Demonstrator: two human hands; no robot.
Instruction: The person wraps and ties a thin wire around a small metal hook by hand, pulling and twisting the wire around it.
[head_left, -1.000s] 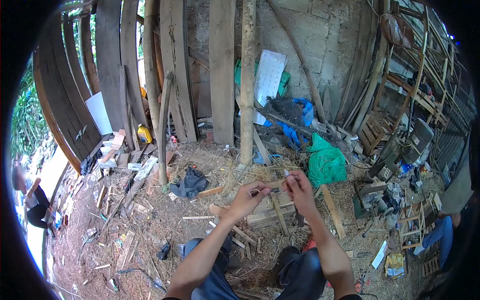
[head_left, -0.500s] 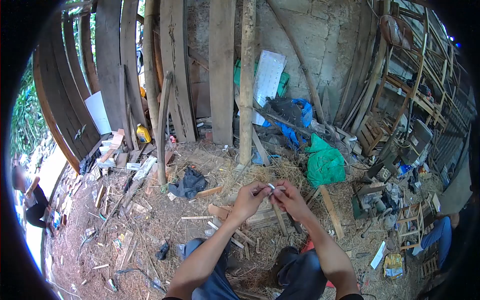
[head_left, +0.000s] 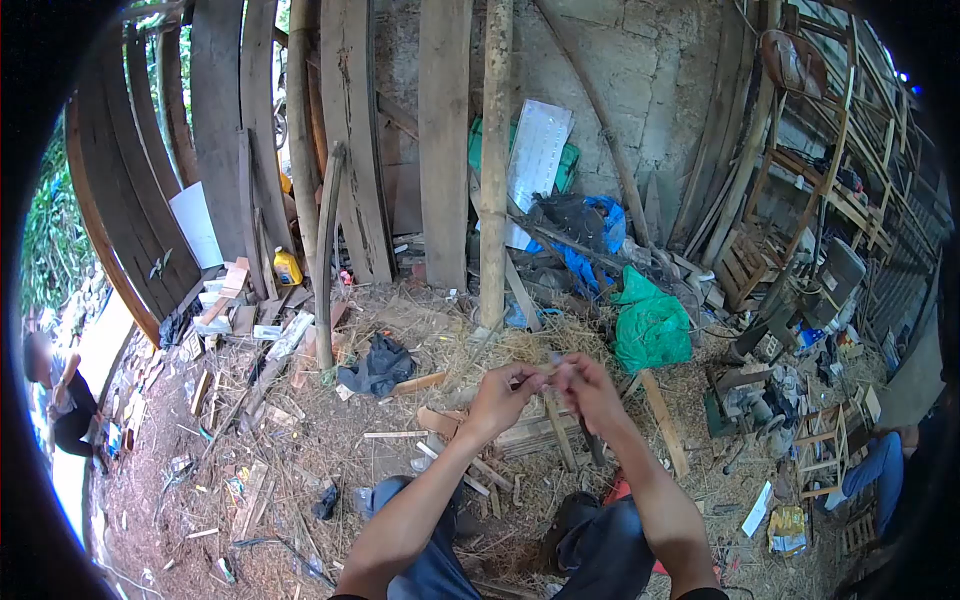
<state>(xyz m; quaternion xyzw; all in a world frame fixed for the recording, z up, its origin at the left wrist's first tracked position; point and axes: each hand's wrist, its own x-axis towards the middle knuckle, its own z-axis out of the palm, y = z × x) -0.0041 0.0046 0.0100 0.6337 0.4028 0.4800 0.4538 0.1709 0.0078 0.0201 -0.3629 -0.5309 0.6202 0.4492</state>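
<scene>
My left hand and my right hand meet in front of me, above the straw-strewn ground. The fingers of both are closed in a pinch, with the tips close together. A small pale object shows at the right fingertips, too small and blurred to name. What the left fingertips grip, if anything, is hidden. Below the hands lie wooden boards. A dark, narrow bar stretches down from beneath my right hand; whether they touch I cannot tell.
A green sack lies ahead on the right, and black plastic on the left. A wooden post rises ahead. Timber and a wooden frame crowd the right. One person is at the far left, another's jeans at the right.
My right hand has turned and shifted slightly, its fingers now blurred. The small whitish piece that showed between the fingertips is now less visible. My left hand has stayed nearly in place.
</scene>
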